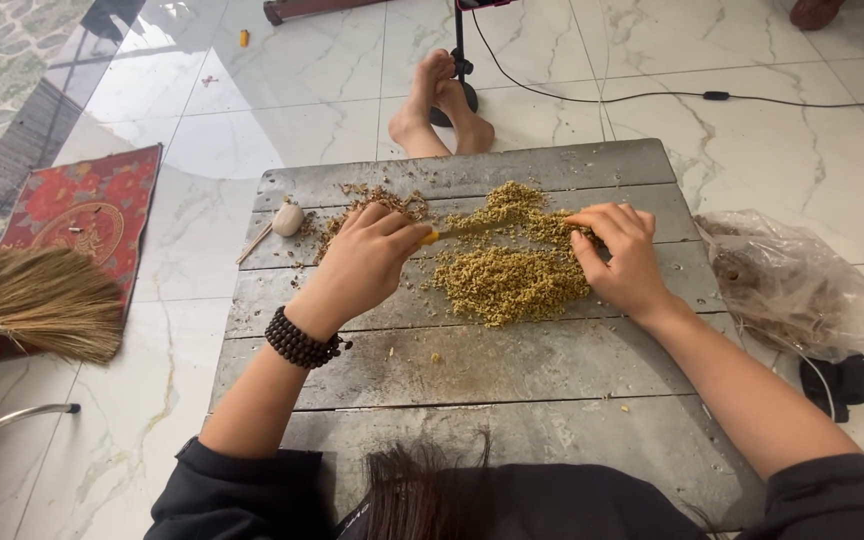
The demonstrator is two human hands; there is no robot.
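A low grey wooden board (472, 370) lies on the floor with a heap of small yellow-green plant bits (512, 280) on it. My left hand (367, 255), with a dark bead bracelet on the wrist, grips a thin tool with a yellow handle (434, 236) that points into the heap. My right hand (622, 250) rests on the heap's right side, its fingers pinching a few of the bits near the tool's tip. A smaller brownish pile (382, 200) lies behind my left hand.
A small pale round object (288, 218) with a thin stick lies at the board's left. A crumpled plastic bag (802, 285) sits to the right, a straw broom (32, 300) and red mat (82, 210) to the left. My bare feet (442, 110) and a stand with cable lie beyond.
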